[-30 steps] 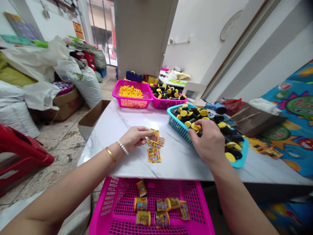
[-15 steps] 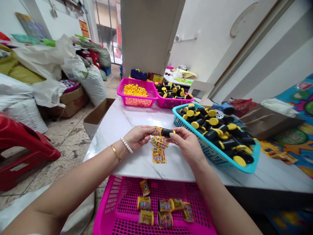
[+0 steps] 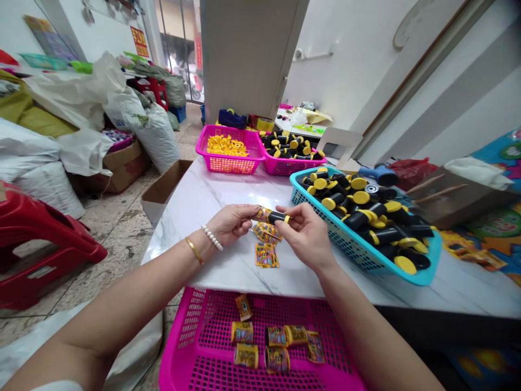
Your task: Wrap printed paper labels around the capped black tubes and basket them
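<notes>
Right hand has come off the blue basket to frame centre, pinching a black tube by its capped end, barrel likely left bare for the label the left hand pinches against it, above spare labels on the tabletop.

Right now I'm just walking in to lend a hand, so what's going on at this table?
A person at the white table holds a black tube in the right hand, while the left hand pinches a yellow printed label against its end. More labels lie loose on the table beneath. The blue basket beside the right hand is full of yellow-capped tubes; the pink tray below holds several wrapped tubes.
</notes>
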Tool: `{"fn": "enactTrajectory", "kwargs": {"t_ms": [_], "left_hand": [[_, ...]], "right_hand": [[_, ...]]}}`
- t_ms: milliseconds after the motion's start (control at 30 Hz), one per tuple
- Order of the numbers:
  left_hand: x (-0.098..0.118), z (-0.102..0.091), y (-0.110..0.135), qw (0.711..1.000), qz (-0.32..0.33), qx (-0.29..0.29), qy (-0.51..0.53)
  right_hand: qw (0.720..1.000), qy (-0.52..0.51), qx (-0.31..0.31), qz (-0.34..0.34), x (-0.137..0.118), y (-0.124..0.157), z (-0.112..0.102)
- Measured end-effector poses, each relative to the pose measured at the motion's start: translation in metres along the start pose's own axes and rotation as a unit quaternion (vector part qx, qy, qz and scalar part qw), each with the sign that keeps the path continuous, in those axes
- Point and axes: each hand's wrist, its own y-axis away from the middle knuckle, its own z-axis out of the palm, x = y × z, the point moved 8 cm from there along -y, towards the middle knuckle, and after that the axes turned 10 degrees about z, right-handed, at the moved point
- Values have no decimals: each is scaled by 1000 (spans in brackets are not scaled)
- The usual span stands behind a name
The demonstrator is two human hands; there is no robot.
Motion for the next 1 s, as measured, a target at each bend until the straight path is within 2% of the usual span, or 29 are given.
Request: {"fn": "enactTrajectory", "kwargs": {"t_ms": [200, 300, 433, 500, 600, 667, 733, 900, 1000], "left_hand": [[3, -2, 1, 998, 31, 8, -48], [9, 0, 2, 995, 62, 5, -81], [19, -2, 5, 985, 104, 29, -133], [19, 4, 6, 983, 106, -9, -146], [12, 15, 7, 979, 84, -101, -153], [10, 15, 7, 976, 81, -114, -169], [9, 13, 5, 973, 84, -110, -187], [2, 18, 3, 965, 91, -108, -222], [-7, 16, 3, 966, 71, -93, -231]], "right_hand": [[999, -31, -39, -22, -3, 2, 6], [997, -35, -22, -59, -6, 2, 1], [998, -33, 3, -59, 1, -1, -8], [997, -44, -12, -61, 2, -2, -7], [995, -50, -64, -62, 2, -2, 1], [993, -48, -89, -64, 1, 0, 3], [993, -22, -89, -76, 0, 3, 1], [982, 117, -29, -143, -2, 10, 0], [978, 151, -26, -139, 2, 13, 7]]}}
